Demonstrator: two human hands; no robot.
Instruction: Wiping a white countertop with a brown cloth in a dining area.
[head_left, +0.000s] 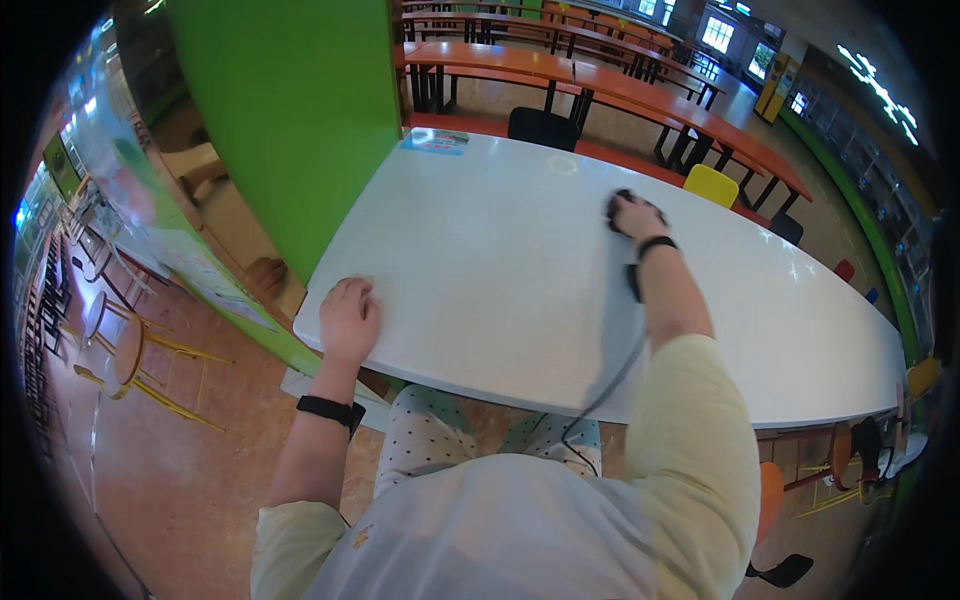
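My right hand (639, 217) reaches over the far right part of the white tabletop (487, 262) and grips a dark bundle (620, 206), probably a cloth. Blur and my fingers hide its exact form. At the near left edge of this table rests my left hand (349, 319), its fingers curled under. I see no object in it, but the palm is hidden. Black bands circle both wrists. By the right forearm hangs a small black box (634, 283), and a dark cable (611, 386) runs down towards my lap.
A printed card (436, 142) lies at the far left corner, beside a green partition (292, 112). Beyond the table stand a black chair (544, 129), a yellow chair (711, 186) and long orange tables (495, 61). Round stools (129, 349) stand on the left floor.
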